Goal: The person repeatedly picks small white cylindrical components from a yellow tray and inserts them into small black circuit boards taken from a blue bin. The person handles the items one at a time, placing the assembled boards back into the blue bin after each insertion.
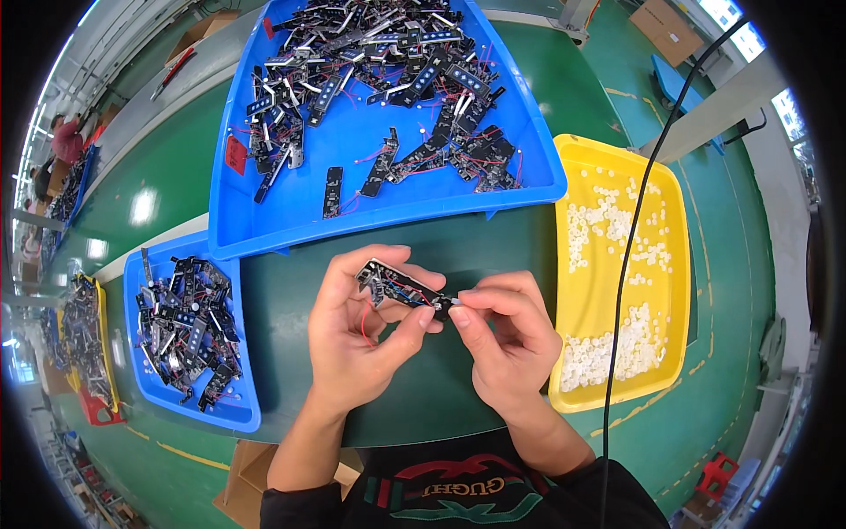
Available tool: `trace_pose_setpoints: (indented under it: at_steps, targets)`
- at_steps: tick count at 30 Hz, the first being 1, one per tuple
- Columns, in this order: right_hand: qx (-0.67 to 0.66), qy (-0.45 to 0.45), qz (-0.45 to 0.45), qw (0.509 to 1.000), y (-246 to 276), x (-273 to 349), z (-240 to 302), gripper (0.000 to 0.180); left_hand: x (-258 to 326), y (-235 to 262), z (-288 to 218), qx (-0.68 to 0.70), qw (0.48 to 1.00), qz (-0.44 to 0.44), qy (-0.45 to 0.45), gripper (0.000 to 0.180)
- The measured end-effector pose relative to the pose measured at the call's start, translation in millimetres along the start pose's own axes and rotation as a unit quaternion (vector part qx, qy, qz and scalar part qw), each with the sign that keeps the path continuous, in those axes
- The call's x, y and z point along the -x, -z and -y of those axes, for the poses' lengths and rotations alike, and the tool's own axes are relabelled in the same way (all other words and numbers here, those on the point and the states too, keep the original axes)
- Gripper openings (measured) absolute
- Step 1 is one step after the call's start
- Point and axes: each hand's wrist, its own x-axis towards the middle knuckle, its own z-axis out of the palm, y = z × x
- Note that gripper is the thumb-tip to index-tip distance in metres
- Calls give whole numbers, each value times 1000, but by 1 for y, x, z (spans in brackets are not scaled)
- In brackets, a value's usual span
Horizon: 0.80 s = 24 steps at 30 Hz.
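Circuit board [407, 289] lay in our closed left fingers [411, 333], probably for steadiness, while our right fingers [475, 331] pinched a pale piece [455, 301] at its end.

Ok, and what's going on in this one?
A person is working on a small black circuit board with both bare hands. The left hand holds it, a red wire hanging near the palm, while the right hand's fingertips meet at its right end. Similar boards fill a small blue tray on the left and lie in a large blue tray ahead. A yellow tray on the right holds small white pieces.
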Motion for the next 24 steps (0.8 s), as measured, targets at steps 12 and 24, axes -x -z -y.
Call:
trace_pose_setpoints:
  at_steps: [12,24]
  targets:
    - [-81,-29,18,996,3,-1,0,15,2,-1,6,-44,997,22,-52,52]
    - [-46,17,70,996,5,-2,7,19,-2,9,3,-87,996,5,4,57]
